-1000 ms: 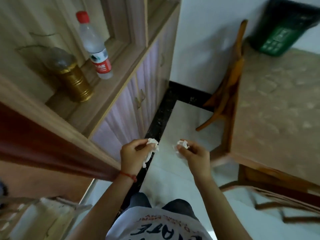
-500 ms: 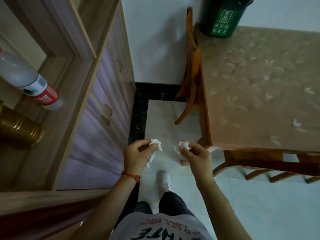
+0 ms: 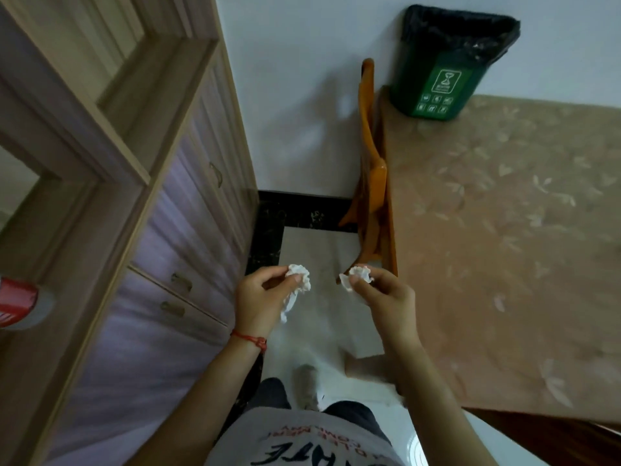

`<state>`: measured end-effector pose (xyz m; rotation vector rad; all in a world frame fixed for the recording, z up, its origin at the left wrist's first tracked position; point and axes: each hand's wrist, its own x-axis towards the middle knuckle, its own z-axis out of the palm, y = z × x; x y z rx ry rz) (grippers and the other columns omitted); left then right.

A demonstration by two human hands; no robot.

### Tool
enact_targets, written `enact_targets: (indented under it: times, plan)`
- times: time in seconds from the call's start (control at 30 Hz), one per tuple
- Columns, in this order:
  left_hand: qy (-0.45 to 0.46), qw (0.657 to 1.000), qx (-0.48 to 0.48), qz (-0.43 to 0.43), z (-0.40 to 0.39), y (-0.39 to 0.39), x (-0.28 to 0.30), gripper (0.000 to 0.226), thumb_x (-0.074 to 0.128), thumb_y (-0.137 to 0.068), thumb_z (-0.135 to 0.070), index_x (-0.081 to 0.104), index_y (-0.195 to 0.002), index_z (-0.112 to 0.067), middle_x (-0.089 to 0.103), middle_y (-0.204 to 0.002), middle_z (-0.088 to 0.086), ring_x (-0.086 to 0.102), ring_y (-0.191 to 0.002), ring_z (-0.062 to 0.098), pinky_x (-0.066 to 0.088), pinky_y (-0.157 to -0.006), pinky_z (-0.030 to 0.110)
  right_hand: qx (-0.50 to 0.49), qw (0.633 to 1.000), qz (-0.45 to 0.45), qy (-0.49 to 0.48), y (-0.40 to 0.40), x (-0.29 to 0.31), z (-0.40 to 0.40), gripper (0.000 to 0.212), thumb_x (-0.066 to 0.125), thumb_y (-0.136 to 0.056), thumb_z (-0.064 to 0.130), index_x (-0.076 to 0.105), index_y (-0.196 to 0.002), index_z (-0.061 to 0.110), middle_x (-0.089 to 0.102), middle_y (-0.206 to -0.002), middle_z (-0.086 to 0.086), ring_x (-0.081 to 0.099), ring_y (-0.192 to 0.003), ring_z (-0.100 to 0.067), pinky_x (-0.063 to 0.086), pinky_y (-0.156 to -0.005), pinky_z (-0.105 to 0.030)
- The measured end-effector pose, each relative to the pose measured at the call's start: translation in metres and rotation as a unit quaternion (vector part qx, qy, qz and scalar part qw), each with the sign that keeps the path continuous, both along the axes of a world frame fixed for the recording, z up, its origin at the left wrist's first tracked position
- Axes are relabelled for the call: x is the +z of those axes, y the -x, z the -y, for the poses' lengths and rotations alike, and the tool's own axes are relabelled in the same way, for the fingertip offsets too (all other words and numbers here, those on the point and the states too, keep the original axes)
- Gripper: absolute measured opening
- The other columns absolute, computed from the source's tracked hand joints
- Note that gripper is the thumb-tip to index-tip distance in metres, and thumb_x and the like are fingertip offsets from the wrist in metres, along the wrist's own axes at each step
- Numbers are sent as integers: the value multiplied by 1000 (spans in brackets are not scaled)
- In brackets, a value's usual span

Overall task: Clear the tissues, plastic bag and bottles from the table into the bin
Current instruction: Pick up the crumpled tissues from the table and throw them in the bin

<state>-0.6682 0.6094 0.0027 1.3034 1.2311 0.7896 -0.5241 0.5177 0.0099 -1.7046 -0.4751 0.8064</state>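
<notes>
Both arms reach forward from the body at about waist height, forearms nearly side by side, hands raised over the floor between the cabinet (image 3: 174, 250) and the worktop (image 3: 504, 250). The left hand (image 3: 260, 299) is curled with thumb and fingertips pinched on a crumpled white tissue (image 3: 297, 280); a tail of it hangs down past the palm. A red cord (image 3: 250, 339) circles that wrist. The right hand (image 3: 383, 294) is likewise closed, thumb and forefinger gripping a second wad (image 3: 358, 276), which sits at the fingertips just beside the worktop's near left edge. The two tissues are near each other but apart.

The bin (image 3: 447, 62), green with a black liner, stands at the worktop's far left corner, against the wall, well ahead of both hands. Its front carries a white panel with a symbol and a row of small icons; the writing on it is too small to read. A chair (image 3: 371, 169) is tucked against the worktop's left edge. At the left of the view, a bottle (image 3: 20, 304) with a red label shows only in part, blurred. The shirt bears dark lettering and a line of red text, upside down and not clearly legible.
</notes>
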Motion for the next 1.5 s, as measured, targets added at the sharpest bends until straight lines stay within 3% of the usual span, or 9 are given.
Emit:
enact_targets:
  times: [0.13, 0.27, 0.57, 0.8, 0.97, 1.1, 1.17, 1.27, 1.5]
  plan:
    - [0, 1000, 0, 5, -45, -27, 5, 33, 70, -76, -7, 68, -63, -38, 62, -46, -8, 57, -50, 7, 47, -44, 19, -15, 1000, -12, -11, -30, 5, -43, 9, 69, -81, 11, 72, -89, 9, 71, -83, 7, 64, -71, 1, 48, -61, -10]
    - [4, 1000, -2, -2, -99, -52, 3, 15, 71, -75, -10, 72, -76, -24, 66, -55, -7, 62, -57, 9, 53, -56, 33, -19, 999, -24, -12, -51, 4, -90, 8, 69, -80, 11, 71, -87, 11, 71, -83, 4, 66, -74, -4, 51, -64, -13]
    - [-32, 998, -49, 21, -247, -117, 6, 10, 67, -77, -2, 71, -86, 0, 66, -52, -12, 62, -55, -2, 45, -53, 10, -60, 997, -34, -40, -103, 12, -231, 9, 69, -80, 10, 71, -89, 11, 71, -73, 6, 65, -66, -4, 52, -60, -15]
    - [-46, 994, -94, 12, -353, -158, 11, 6, 69, -76, -5, 72, -81, -7, 67, -57, -8, 62, -56, 5, 48, -55, 20, -77, 996, -22, -48, -141, 21, -323, 8, 67, -82, 16, 71, -89, 16, 73, -77, 8, 68, -77, -10, 53, -68, -21]
    - [-31, 995, -95, 2, -402, -190, 9, 14, 71, -75, -8, 72, -88, -2, 67, -67, 2, 62, -57, 3, 51, -59, 22, -104, 992, -35, -56, -170, 21, -367, 12, 67, -82, 14, 71, -92, 9, 73, -76, 8, 68, -74, -6, 50, -63, -14]
    - [-15, 993, -118, -8, -433, -215, 3, 29, 70, -68, -34, 74, -87, -12, 72, -73, 8, 65, -62, 17, 54, -60, 39, -109, 991, -44, -59, -197, 16, -397, 16, 67, -82, 15, 70, -94, 5, 73, -79, 5, 68, -77, -11, 51, -64, -16]
    - [-18, 992, -122, -13, -447, -230, 2, 25, 70, -70, -32, 74, -86, -13, 72, -73, 8, 63, -61, 17, 53, -58, 41, -108, 992, -47, -55, -212, 13, -412, 14, 67, -82, 14, 70, -93, 6, 73, -77, 7, 68, -74, -9, 51, -63, -17]
    - [-32, 993, -115, -6, -464, -254, 5, 13, 70, -76, -14, 74, -87, -8, 72, -72, 7, 64, -62, 15, 52, -61, 36, -107, 992, -41, -51, -235, 11, -433, 9, 68, -82, 16, 71, -89, 12, 73, -76, 4, 67, -73, -13, 52, -66, -25]
    - [-41, 991, -126, 2, -491, -317, 13, 15, 70, -74, -2, 72, -86, -10, 65, -53, -24, 61, -57, -8, 45, -58, 6, -122, 990, -29, -57, -285, 13, -458, 9, 67, -81, 13, 71, -89, 11, 71, -85, -5, 66, -79, -17, 53, -76, -31]
